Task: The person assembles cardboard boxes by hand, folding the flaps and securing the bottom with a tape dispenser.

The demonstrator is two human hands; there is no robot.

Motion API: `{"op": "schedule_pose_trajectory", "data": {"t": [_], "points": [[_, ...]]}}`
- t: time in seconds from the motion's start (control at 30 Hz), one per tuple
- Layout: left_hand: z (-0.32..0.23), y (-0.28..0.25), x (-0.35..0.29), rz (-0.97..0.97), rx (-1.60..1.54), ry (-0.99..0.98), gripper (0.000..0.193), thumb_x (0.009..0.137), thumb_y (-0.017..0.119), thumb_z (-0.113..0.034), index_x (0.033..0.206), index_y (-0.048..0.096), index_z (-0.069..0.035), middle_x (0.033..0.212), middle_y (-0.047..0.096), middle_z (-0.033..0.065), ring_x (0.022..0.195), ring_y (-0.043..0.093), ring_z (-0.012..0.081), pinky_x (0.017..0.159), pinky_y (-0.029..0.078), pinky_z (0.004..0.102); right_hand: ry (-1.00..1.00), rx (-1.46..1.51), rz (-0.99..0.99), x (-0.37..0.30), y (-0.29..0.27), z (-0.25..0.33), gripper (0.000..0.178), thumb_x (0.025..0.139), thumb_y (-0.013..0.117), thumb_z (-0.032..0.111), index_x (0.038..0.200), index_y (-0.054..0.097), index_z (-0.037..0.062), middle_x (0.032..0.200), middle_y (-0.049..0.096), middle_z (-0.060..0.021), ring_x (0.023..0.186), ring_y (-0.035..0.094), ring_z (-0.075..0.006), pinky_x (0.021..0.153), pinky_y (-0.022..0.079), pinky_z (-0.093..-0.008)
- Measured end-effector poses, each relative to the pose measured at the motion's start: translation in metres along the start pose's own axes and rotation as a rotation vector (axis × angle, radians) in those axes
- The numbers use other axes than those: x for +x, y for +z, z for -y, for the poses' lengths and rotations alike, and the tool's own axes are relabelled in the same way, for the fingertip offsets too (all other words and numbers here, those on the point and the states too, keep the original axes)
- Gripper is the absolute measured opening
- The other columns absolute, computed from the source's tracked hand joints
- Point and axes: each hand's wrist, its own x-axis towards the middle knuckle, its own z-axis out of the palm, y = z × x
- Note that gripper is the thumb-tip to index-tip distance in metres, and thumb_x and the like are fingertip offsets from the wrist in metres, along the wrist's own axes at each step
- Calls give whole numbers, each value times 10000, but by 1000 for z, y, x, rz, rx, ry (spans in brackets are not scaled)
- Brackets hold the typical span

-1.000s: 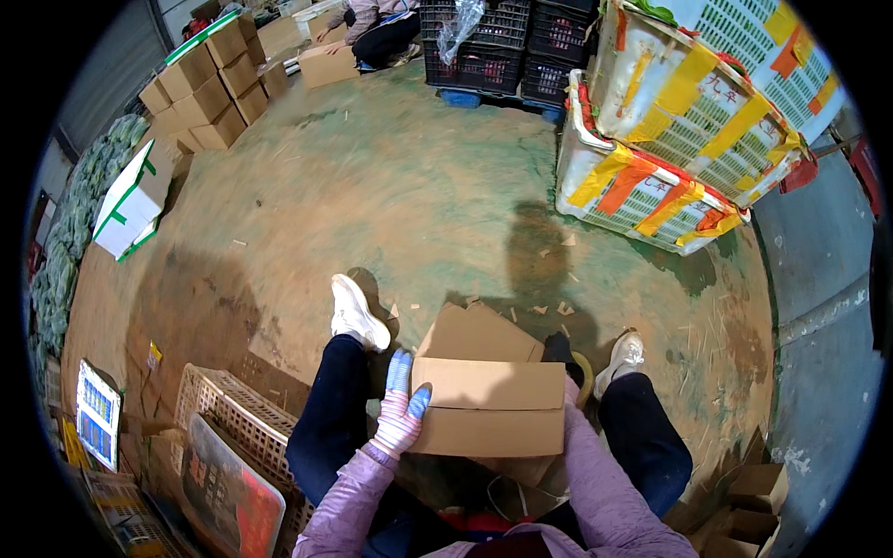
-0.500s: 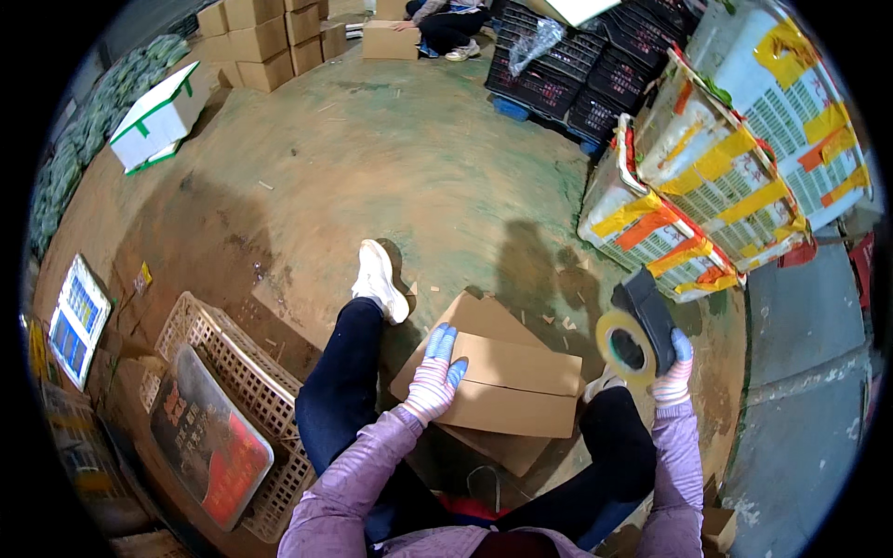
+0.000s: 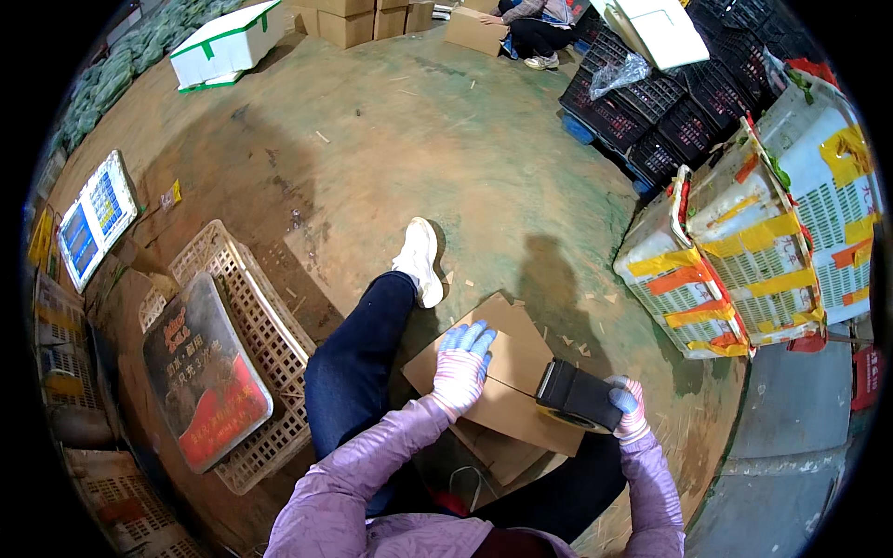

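Note:
A brown cardboard box [image 3: 513, 353] with its top flaps closed sits tilted between my legs. My left hand [image 3: 462, 365], in a striped glove, lies on its left part with the fingers stretched out. In my gloved right hand [image 3: 630, 409] is a black tape dispenser [image 3: 580, 394], held over the right end of the box along the flap seam. It hides part of the box top, and its tape roll is mostly hidden beneath it. Another piece of cardboard [image 3: 498, 451] shows under the near side of the box.
To the left, a plastic crate [image 3: 293, 349] carries a dark and red board [image 3: 209, 372], with a scale's display panel [image 3: 98, 221] beyond. Taped foam boxes [image 3: 753, 242] stand right, near stacked black crates [image 3: 651, 112]. At the back a person [image 3: 539, 28] crouches by a carton [image 3: 474, 31].
My right hand has brought the tape dispenser left and down onto the box. The box has turned, its right end swinging nearer to me. My left hand stays on it, fingers spread. The view has shifted.

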Motion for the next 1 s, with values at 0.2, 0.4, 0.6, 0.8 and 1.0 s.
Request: {"op": "schedule_pose_trajectory", "data": {"t": [0.2,0.4,0.6,0.8,1.0], "points": [[-47,-14,-6,182,-1123,-497,372,891,491,-362,996,604,-24,877,630,73,742,585,169,713,469,293,116,109,123,2,1,14,326,660,570,286,767,626,-17,634,590,-57,592,529,-132,584,419,-256],[-57,-22,1,468,-1607,-916,656,855,369,-623,910,647,-31,848,627,35,755,561,116,735,454,256,174,162,155,4,6,32,341,645,617,286,786,625,-24,641,586,-29,597,527,-106,559,418,-245],[-58,-23,-3,544,-1540,-748,327,907,484,-353,904,599,-46,765,580,0,697,522,90,690,451,253,259,274,240,2,9,36,386,671,652,345,807,621,-15,658,590,-21,591,529,-92,546,420,-230],[-58,-10,-7,441,-1231,-542,187,911,465,-189,888,584,-47,803,572,1,734,517,88,679,443,236,280,299,344,2,5,40,462,681,669,401,865,610,-19,706,599,-26,641,540,-92,573,422,-223],[-43,27,-14,168,-1695,-811,145,906,448,-118,848,562,-51,783,548,16,712,515,106,639,446,247,283,247,445,6,5,56,531,697,655,471,879,604,-25,720,597,-24,660,535,-94,593,423,-229]]}}
